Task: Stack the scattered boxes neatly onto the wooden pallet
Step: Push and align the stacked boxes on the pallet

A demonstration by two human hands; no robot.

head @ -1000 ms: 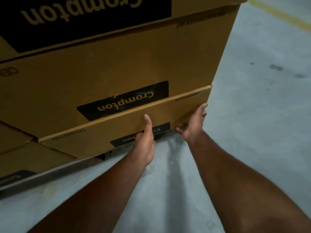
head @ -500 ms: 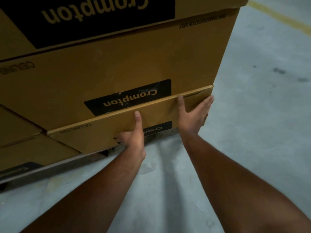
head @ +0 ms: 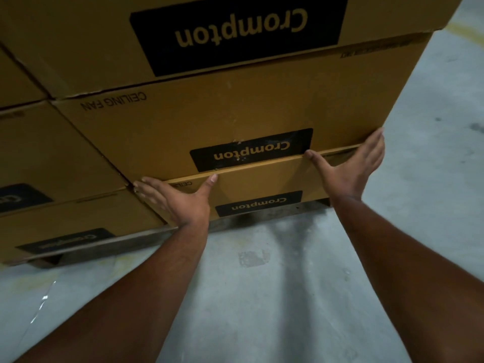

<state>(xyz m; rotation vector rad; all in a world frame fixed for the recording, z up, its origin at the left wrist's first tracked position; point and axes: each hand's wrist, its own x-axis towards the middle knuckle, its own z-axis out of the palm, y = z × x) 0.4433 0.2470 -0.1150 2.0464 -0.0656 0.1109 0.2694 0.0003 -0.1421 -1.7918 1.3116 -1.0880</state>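
Grey concrete floor [head: 262, 297] fills the near half of the head view, and beyond it a wall of brown boxes rises on the pallet [head: 86, 251], whose dark edge shows under the bottom row. The thing in hand is the bottom box [head: 262, 184], a flat carton lying directly ahead of both hands with its long axis running left to right along the pallet edge; it juts slightly toward the viewer past the box above [head: 235, 111], so the move seems to be a push straight inward to bring the faces flush. The left hand [head: 180, 200] lies flat and spread wide on the box's near face at its left end, holding nothing; the right hand [head: 351, 166] is likewise spread flat at the right end, fingers reaching the corner. Both look equally near. Compared with half a second ago, the hands have moved apart from the label [head: 258, 204] to the two ends, and the left has gone from curled to flat.
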